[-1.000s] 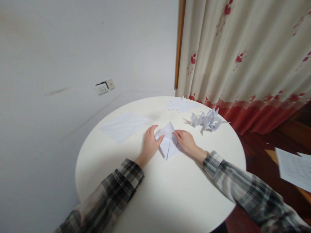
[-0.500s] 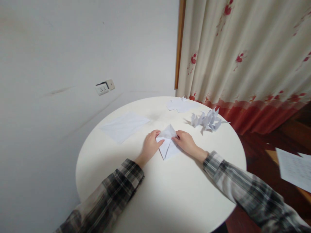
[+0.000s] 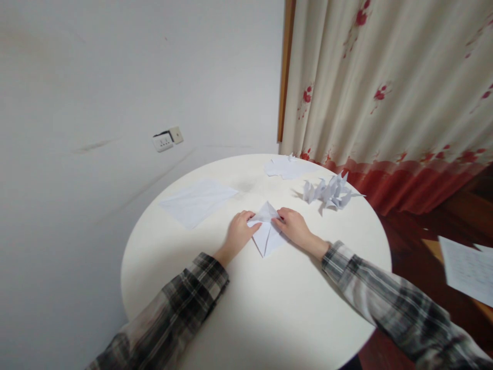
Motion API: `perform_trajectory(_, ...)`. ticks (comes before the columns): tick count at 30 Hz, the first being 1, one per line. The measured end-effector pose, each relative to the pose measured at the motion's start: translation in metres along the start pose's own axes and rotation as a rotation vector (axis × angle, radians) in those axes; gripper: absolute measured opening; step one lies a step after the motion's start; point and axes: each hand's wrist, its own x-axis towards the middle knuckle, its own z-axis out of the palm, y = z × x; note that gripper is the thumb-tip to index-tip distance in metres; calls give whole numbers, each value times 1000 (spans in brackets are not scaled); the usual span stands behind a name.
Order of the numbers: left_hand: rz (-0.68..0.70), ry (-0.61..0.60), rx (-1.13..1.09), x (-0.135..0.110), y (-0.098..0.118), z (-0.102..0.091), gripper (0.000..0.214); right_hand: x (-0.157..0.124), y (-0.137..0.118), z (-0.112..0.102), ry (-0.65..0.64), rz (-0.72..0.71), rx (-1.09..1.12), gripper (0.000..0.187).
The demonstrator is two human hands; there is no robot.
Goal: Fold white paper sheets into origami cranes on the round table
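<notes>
Between my two hands lies a folded piece of white paper, diamond-shaped, with one point toward the wall and one toward me. My left hand grips its left corner, thumb on top and fingers at the edge. On the opposite corner, my right hand holds the paper the same way, its thumb pressing near the middle crease. A few creases and a slightly raised upper flap show on the sheet. The fingertips under the paper are hidden.
A round white table carries everything. Several folded paper cranes cluster at the right. White sheets lie at the left, and more paper is at the far edge. Beyond are a wall and a curtain.
The folded paper has turned slightly, its near point shifting a little to the right and its far point to the left. Both hands keep their hold.
</notes>
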Motion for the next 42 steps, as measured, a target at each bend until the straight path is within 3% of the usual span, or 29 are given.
perform_trajectory(8,-8,-42,-56,0,6,-7,7,0,-1,1,-2,-60,65,12)
perform_trajectory(18,-31,-61,-71,-1,10,-10,27,-1,-2,1,-31,-11,68,20)
perform_trajectory(27,16,-72,12,-1,14,-13,12,-1,-3,-1,-15,-52,88,15)
perform_trajectory(31,10,-4,-74,-1,12,-9,7,0,-2,0,-42,-12,86,16)
perform_trajectory(34,5,63,-132,-1,9,-5,20,0,-1,1,-32,19,55,16)
perform_trajectory(42,-118,97,11,-2,13,-7,18,1,2,0,-1,151,-10,17)
